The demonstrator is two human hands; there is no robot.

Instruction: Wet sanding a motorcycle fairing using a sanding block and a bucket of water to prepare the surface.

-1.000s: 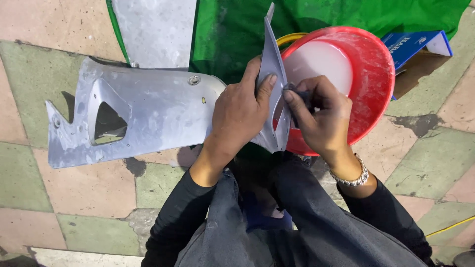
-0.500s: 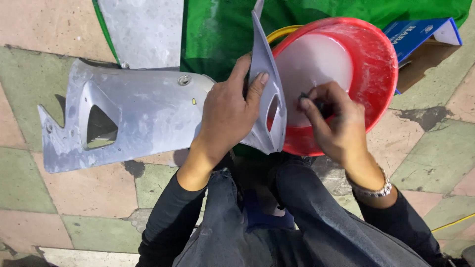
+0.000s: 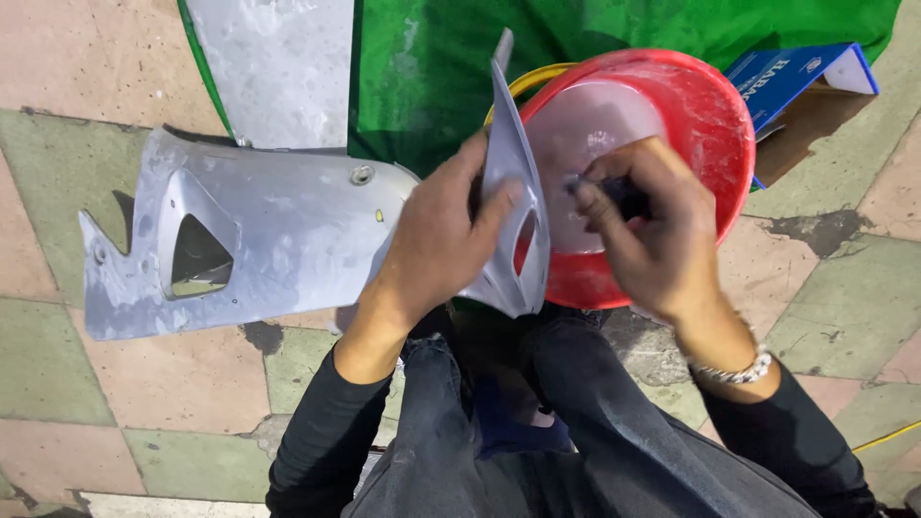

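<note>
The left hand [image 3: 436,245] is clamped on the grey panel [image 3: 513,201], held on edge beside the red bucket [image 3: 715,125]. The right hand [image 3: 648,225] pinches a small dark piece. The panel looks light, stiff, thin-edged; best gripped at its middle.

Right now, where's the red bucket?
In the head view, the red bucket sits upper right on the tiled floor, just behind the right hand, between the green cloth and the blue box.

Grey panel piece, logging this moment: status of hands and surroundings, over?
Left hand grips grey panel piece upright. Right hand pinches small dark item beside it. Red bucket directly behind.
</note>
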